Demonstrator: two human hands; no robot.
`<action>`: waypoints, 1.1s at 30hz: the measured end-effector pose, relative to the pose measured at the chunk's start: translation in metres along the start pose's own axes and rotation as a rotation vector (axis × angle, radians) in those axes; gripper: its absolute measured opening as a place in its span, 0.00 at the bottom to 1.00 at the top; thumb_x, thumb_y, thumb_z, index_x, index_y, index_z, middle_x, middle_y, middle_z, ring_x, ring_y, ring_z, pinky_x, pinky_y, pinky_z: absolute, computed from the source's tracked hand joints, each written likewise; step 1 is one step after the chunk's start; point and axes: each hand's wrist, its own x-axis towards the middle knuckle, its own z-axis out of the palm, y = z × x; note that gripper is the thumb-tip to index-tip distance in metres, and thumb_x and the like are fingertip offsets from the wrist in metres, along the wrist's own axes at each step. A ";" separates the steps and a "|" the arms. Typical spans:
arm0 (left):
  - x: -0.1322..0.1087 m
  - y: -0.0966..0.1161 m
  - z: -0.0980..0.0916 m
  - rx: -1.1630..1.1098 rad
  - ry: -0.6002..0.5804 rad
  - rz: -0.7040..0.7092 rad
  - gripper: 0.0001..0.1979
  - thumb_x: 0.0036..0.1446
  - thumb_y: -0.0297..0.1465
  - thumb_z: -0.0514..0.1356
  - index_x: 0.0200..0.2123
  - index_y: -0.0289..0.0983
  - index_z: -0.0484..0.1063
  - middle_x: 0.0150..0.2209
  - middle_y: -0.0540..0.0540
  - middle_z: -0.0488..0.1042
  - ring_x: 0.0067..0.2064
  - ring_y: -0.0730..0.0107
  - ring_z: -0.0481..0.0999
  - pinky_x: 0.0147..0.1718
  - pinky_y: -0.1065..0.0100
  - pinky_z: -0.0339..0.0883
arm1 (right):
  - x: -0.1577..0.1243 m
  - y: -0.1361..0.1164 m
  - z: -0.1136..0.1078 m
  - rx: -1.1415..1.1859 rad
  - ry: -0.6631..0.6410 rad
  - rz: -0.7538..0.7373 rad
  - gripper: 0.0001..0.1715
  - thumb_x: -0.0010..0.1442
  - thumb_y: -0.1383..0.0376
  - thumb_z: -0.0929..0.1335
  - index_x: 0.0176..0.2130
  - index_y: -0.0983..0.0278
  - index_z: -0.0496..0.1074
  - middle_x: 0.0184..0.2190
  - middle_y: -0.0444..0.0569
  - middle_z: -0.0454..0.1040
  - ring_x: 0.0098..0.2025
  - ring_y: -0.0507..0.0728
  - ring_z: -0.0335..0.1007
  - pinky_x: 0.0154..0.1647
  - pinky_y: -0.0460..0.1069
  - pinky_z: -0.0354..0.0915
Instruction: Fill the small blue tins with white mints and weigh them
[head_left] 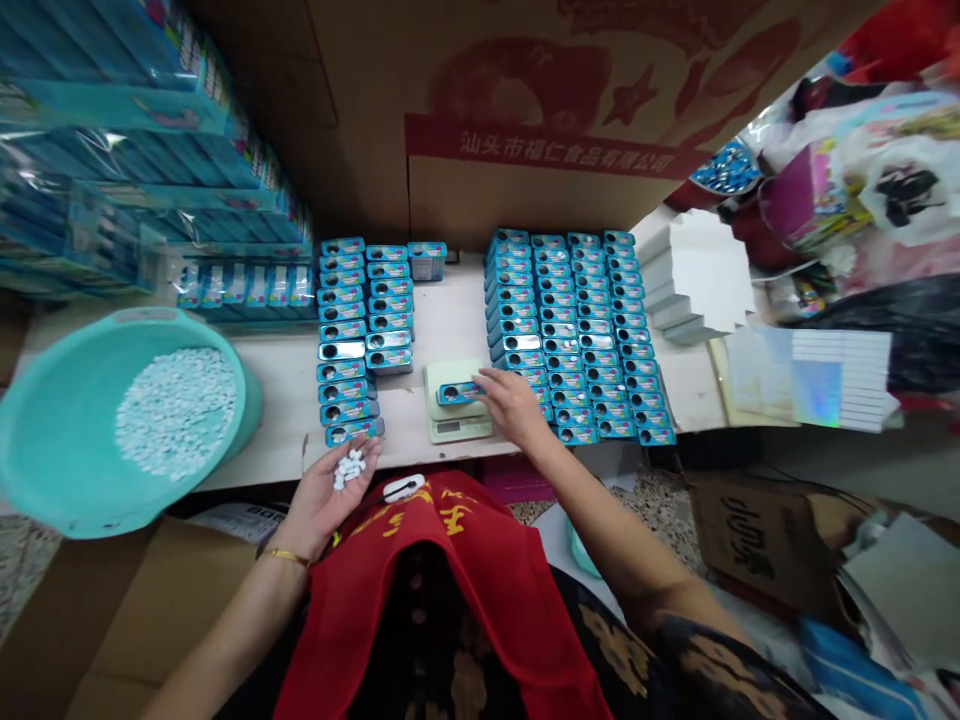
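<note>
My left hand [330,492] is palm up with fingers curled, cupping a small heap of white tablets [349,468] at the table's front edge. My right hand [514,404] has its fingers on the right end of a small blue tin [459,393]. That tin is on a pale kitchen scale [459,428]; whether it rests fully on it I cannot tell. Rows of similar blue tins with a dark round opening on top stand on both sides: a left group [343,325] and a larger right group [566,330].
A turquoise basin [251,400] with many white tablets stands at the left. Behind it are stacked plastic-wrapped blue boxes [142,170]. A large cardboard carton [375,130] walls the back. White folded card stacks [705,275] and sticker sheets [840,375] lie to the right.
</note>
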 end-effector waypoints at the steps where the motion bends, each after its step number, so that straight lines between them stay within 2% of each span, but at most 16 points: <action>1: 0.000 0.000 0.000 0.000 -0.014 -0.005 0.11 0.57 0.22 0.50 0.38 0.27 0.71 0.37 0.35 0.75 0.40 0.61 0.76 0.37 0.64 0.73 | -0.005 0.003 -0.005 0.032 0.051 0.045 0.17 0.62 0.63 0.60 0.49 0.60 0.67 0.49 0.50 0.68 0.50 0.57 0.62 0.50 0.54 0.58; 7: 0.002 -0.006 0.006 -0.001 -0.072 -0.051 0.15 0.56 0.22 0.51 0.46 0.28 0.68 0.44 0.32 0.73 0.47 0.55 0.72 0.41 0.59 0.71 | -0.026 0.006 -0.018 0.107 0.217 0.172 0.15 0.62 0.64 0.59 0.45 0.59 0.70 0.45 0.49 0.71 0.49 0.56 0.64 0.51 0.54 0.59; 12: 0.002 -0.010 0.008 0.014 -0.078 -0.077 0.18 0.57 0.23 0.50 0.51 0.30 0.65 0.47 0.32 0.72 0.49 0.54 0.70 0.43 0.57 0.69 | -0.035 0.004 -0.016 0.115 0.213 0.230 0.16 0.62 0.65 0.58 0.45 0.59 0.70 0.46 0.49 0.71 0.50 0.57 0.64 0.51 0.55 0.59; 18: 0.001 -0.012 0.009 0.045 -0.109 -0.070 0.18 0.57 0.23 0.50 0.50 0.28 0.66 0.47 0.32 0.72 0.50 0.54 0.69 0.45 0.57 0.69 | -0.040 0.005 -0.011 0.131 0.235 0.222 0.16 0.62 0.65 0.58 0.47 0.60 0.69 0.47 0.50 0.70 0.50 0.56 0.63 0.52 0.53 0.59; 23: 0.001 -0.014 0.012 0.047 -0.078 -0.071 0.18 0.57 0.23 0.50 0.51 0.29 0.65 0.47 0.32 0.71 0.50 0.55 0.69 0.44 0.58 0.69 | -0.034 0.002 -0.002 0.176 0.185 0.200 0.20 0.60 0.65 0.60 0.52 0.60 0.64 0.49 0.51 0.67 0.53 0.57 0.60 0.54 0.56 0.58; 27: 0.001 -0.013 0.015 0.049 -0.065 -0.084 0.18 0.57 0.24 0.50 0.51 0.30 0.65 0.47 0.32 0.71 0.50 0.56 0.70 0.43 0.59 0.70 | -0.024 0.002 0.006 0.197 0.094 0.168 0.28 0.56 0.67 0.63 0.56 0.60 0.58 0.54 0.52 0.62 0.56 0.59 0.55 0.56 0.57 0.55; 33: 0.004 -0.011 0.021 0.018 -0.047 -0.090 0.16 0.57 0.23 0.50 0.48 0.29 0.67 0.45 0.33 0.73 0.47 0.56 0.72 0.40 0.61 0.72 | -0.012 0.009 0.017 0.248 0.048 0.203 0.32 0.52 0.69 0.65 0.56 0.62 0.56 0.56 0.53 0.59 0.58 0.58 0.52 0.57 0.55 0.55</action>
